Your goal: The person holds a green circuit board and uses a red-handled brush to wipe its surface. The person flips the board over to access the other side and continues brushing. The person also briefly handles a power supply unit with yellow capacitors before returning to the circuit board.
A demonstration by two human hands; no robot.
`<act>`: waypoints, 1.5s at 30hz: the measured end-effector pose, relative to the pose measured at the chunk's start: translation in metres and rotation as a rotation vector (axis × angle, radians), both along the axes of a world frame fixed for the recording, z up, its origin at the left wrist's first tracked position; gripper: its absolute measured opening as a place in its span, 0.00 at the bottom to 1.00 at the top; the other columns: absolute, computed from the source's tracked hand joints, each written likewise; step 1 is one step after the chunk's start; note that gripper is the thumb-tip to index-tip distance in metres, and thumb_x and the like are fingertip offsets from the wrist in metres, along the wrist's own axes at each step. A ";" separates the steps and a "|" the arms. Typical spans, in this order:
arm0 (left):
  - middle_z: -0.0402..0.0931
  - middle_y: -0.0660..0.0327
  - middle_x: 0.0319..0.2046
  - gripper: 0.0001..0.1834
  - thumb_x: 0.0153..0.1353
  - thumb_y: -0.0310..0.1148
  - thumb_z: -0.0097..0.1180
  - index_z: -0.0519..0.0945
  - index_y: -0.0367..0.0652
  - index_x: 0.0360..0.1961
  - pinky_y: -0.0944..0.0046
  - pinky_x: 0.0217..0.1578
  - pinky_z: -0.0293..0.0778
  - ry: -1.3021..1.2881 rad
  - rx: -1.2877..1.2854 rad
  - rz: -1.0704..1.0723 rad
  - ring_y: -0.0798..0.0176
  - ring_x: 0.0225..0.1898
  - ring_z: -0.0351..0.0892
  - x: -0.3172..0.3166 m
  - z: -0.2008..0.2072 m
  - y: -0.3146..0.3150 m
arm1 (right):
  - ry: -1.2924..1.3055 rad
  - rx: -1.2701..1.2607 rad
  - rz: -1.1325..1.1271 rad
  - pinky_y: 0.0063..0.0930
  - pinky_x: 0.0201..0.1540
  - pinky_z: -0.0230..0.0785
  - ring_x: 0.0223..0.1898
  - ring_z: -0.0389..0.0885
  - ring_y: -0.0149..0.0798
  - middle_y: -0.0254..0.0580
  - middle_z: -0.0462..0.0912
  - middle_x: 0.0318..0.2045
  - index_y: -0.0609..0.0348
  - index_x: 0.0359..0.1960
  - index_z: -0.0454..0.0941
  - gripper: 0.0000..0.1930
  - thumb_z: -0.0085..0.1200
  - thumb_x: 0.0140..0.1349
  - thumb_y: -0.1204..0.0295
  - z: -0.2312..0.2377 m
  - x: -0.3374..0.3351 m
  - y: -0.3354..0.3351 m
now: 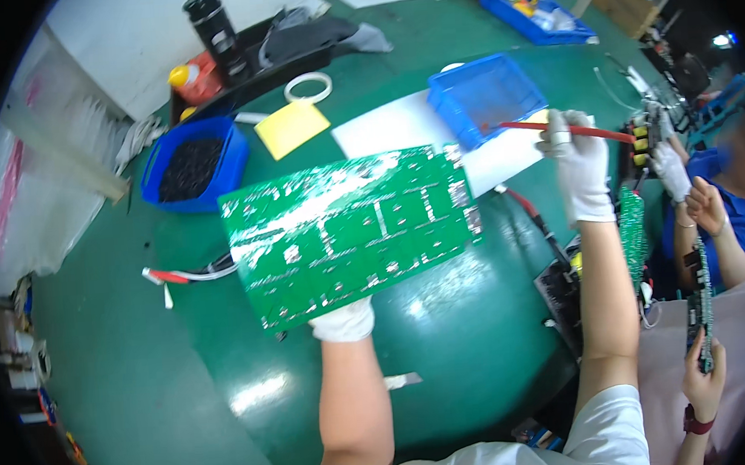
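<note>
A large green circuit board (351, 234) is held up over the table, tilted, with its shiny soldered side showing. My left hand (344, 321), in a white glove, supports it from below at the near edge; the fingers are hidden behind the board. Wires with a red and white end (179, 276) stick out past its left edge. To the right, my right hand (580, 169), also gloved, is closed around a long, slim red tool (592, 131). One end of that tool points left over the blue tray (485, 98); its exact kind is unclear.
A blue bin of small dark parts (194, 168) stands left, near a yellow paper (292, 128) and a tape roll (307, 87). Behind is a black tray (256, 73) with a dark bottle (216, 37). Co-workers' hands (705, 366) hold boards at right.
</note>
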State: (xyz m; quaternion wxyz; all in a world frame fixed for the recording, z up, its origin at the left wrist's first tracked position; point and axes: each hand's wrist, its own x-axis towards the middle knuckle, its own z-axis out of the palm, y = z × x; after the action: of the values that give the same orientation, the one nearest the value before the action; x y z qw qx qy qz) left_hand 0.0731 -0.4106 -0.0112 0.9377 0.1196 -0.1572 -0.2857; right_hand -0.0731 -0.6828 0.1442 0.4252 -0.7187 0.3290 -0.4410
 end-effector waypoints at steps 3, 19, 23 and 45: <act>0.54 0.58 0.65 0.32 0.66 0.56 0.30 0.57 0.50 0.65 0.45 0.62 0.54 -0.026 -0.083 -0.033 0.52 0.64 0.56 0.000 0.014 -0.001 | 0.002 -0.132 -0.064 0.18 0.24 0.69 0.20 0.76 0.25 0.38 0.76 0.20 0.69 0.31 0.72 0.14 0.51 0.63 0.66 0.010 0.003 0.000; 0.49 0.58 0.66 0.34 0.66 0.57 0.28 0.50 0.49 0.67 0.44 0.62 0.52 -0.034 0.021 0.049 0.53 0.65 0.52 0.003 0.024 -0.002 | 0.074 0.012 -0.029 0.18 0.23 0.70 0.21 0.78 0.28 0.42 0.78 0.22 0.70 0.36 0.71 0.16 0.52 0.63 0.64 0.008 0.013 0.001; 0.52 0.57 0.65 0.33 0.66 0.55 0.32 0.50 0.48 0.66 0.45 0.61 0.54 -0.010 -0.001 0.054 0.54 0.64 0.55 0.000 0.036 -0.003 | -0.021 0.010 -0.048 0.19 0.23 0.69 0.20 0.77 0.28 0.41 0.78 0.22 0.69 0.36 0.71 0.16 0.52 0.63 0.64 0.009 0.012 -0.005; 0.54 0.59 0.65 0.32 0.65 0.57 0.30 0.56 0.52 0.65 0.42 0.61 0.52 -0.207 -0.101 -0.028 0.52 0.63 0.56 0.005 0.022 -0.007 | -0.550 0.518 -0.200 0.26 0.35 0.79 0.34 0.82 0.44 0.55 0.78 0.35 0.69 0.39 0.66 0.20 0.50 0.63 0.59 -0.031 -0.020 -0.070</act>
State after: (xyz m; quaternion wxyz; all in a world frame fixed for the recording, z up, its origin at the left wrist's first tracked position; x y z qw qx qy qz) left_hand 0.0779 -0.4171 0.0112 0.9173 0.0986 -0.2691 -0.2766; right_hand -0.0929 -0.7527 0.1135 0.6196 -0.4069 0.3716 -0.5590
